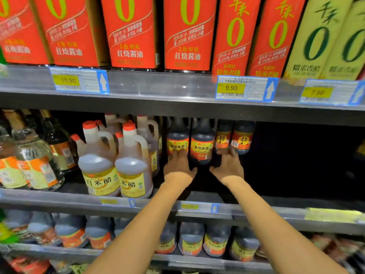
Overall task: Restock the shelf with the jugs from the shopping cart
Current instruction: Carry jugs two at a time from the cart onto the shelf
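Dark jug [177, 136]: L hand [178, 164] flat on it, fingers straight; R hand [229, 165] splayed, gripping nothing.

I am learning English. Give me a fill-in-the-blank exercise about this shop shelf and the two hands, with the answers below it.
1. The shelf that the left hand and the right hand reach into is the ____ of the three in view.
2. The left hand touches a jug of ____ liquid.
3. The price tag above the right hand reads ____.
4. The pale jugs stand to the ____ of the left hand.

Missing words: middle; dark; 9.90; left
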The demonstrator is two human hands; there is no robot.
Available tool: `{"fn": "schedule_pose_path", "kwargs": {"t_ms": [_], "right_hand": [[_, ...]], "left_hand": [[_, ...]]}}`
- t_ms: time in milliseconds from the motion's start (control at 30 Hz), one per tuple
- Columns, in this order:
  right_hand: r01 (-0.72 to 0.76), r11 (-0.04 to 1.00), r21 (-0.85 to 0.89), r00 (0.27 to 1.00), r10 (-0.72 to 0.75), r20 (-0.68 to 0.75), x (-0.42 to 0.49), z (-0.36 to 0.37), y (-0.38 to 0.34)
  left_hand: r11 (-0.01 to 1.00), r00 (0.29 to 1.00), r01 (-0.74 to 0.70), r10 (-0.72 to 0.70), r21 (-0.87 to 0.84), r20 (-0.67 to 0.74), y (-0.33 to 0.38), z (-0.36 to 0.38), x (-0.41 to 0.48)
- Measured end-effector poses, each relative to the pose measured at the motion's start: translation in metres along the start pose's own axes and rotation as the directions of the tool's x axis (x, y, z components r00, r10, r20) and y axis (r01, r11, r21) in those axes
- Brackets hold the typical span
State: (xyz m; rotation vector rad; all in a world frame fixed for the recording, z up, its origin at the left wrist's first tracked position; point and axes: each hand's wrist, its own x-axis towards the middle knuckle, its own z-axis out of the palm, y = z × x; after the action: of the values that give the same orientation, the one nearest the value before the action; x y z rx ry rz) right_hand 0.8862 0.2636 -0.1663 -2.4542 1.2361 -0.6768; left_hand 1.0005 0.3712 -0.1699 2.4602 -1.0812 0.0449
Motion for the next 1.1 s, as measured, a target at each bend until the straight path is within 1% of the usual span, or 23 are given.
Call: {"fn": "schedule_pose_path", "kwargs": {"t_ms": [33,67,100,167,300,433,567,700,767,867,967,1100], "right_hand": [[0.013,0.989,-0.15,0.995,0.002,0.099,-0.005,-0.006,0.003],[0.042,0.964,-0.263,0.984,0.005,0.177,-0.009,-0.011,0.005],[0.07,0.942,-0.33,0.974,0.007,0.226,-0.013,-0.017,0.006],[0.088,0.921,-0.378,0.962,0.021,0.273,-0.018,-0.027,0.007],[0.144,0.887,-0.438,0.935,0.023,0.354,-0.028,-0.05,0.002],[0.193,0.886,-0.422,0.947,-0.055,0.318,-0.046,-0.067,-0.001],[0.255,0.89,-0.378,0.95,-0.158,0.268,-0.072,-0.076,-0.001],[0.37,0.857,-0.36,0.922,-0.29,0.257,-0.098,-0.081,-0.019],[0.447,0.834,-0.322,0.89,-0.378,0.257,-0.116,-0.08,-0.034],[0.556,0.788,-0.265,0.827,-0.49,0.277,-0.144,-0.072,-0.059],[0.632,0.747,-0.206,0.764,-0.555,0.329,-0.176,-0.062,-0.091],[0.739,0.658,-0.143,0.65,-0.643,0.405,-0.223,-0.048,-0.138]], "left_hand": [[0.993,0.996,-0.067,0.061,0.095,0.07,0.001,-0.003,-0.001],[0.979,0.985,-0.126,0.104,0.163,0.138,0.003,-0.005,-0.002],[0.962,0.974,-0.168,0.128,0.213,0.189,0.004,-0.006,-0.004],[0.932,0.961,-0.218,0.153,0.289,0.233,0.007,-0.009,-0.006],[0.888,0.958,-0.257,0.183,0.382,0.22,0.012,-0.025,-0.017],[0.876,0.962,-0.262,0.205,0.406,0.179,0.015,-0.043,-0.041],[0.877,0.975,-0.212,0.161,0.432,0.151,0.023,-0.063,-0.076],[0.892,0.986,-0.161,0.127,0.423,0.106,0.017,-0.075,-0.106],[0.901,0.991,-0.127,0.102,0.415,0.082,0.007,-0.084,-0.126],[0.885,0.997,-0.054,0.025,0.462,0.071,-0.016,-0.101,-0.164],[0.875,0.996,0.049,-0.078,0.481,0.041,-0.05,-0.12,-0.205],[0.837,0.975,0.194,-0.223,0.512,-0.005,-0.093,-0.151,-0.264]]}}
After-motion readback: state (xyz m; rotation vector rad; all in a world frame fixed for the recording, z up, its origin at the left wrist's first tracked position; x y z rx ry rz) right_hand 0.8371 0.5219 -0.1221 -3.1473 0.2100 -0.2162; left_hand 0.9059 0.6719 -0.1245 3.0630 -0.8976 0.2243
